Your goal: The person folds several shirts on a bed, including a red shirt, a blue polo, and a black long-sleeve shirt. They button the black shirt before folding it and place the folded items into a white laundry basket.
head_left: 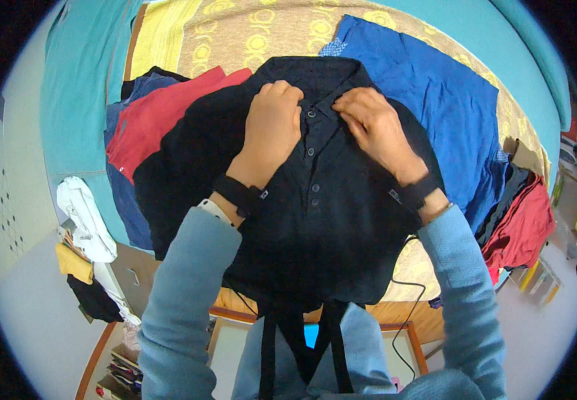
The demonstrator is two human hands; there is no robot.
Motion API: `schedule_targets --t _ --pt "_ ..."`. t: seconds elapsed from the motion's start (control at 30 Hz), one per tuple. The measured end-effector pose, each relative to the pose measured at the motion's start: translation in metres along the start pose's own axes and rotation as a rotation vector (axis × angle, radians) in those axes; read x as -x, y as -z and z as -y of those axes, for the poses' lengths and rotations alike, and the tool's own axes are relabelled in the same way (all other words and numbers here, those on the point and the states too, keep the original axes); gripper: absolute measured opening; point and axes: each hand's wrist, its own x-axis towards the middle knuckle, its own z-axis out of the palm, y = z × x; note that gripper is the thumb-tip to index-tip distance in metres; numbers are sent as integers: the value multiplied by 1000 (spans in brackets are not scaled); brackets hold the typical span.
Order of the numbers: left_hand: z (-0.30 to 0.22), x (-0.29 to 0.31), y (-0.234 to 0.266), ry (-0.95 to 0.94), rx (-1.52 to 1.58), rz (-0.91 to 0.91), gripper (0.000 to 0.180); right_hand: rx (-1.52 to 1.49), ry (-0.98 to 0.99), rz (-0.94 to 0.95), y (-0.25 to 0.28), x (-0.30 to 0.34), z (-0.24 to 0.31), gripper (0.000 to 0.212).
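Collared shirt (275, 220) in the middle, a cover cloth (255, 40) showing behind its collar (315, 65)

Left of the shirt, one garment (162, 113) lies over a denim piece (126, 207). To the right, a larger garment (435, 100) lies on the cover cloth, with a clothes heap (522, 223) farther right. The left hand (274, 127) and right hand (375, 123) flank the shirt's button placket (313, 168).

Blue cloth (428, 93) lies on a patterned blanket (255, 33), red cloth (158, 123) over dark blue cloth (125, 207); white cloth (87, 217) sits far left, above yellow cloth (74, 262)
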Motion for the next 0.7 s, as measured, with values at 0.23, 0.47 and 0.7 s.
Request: schedule_targets --t 0.23,0.47,0.7 --pt "-42 29 -22 -170 -120 146 50 56 123 104 3 27 -9 44" --pt "-44 34 -30 -142 -301 206 59 -19 24 -48 44 49 0 23" --pt "-44 33 -34 -151 -364 108 69 141 -640 -189 138 194 13 14"
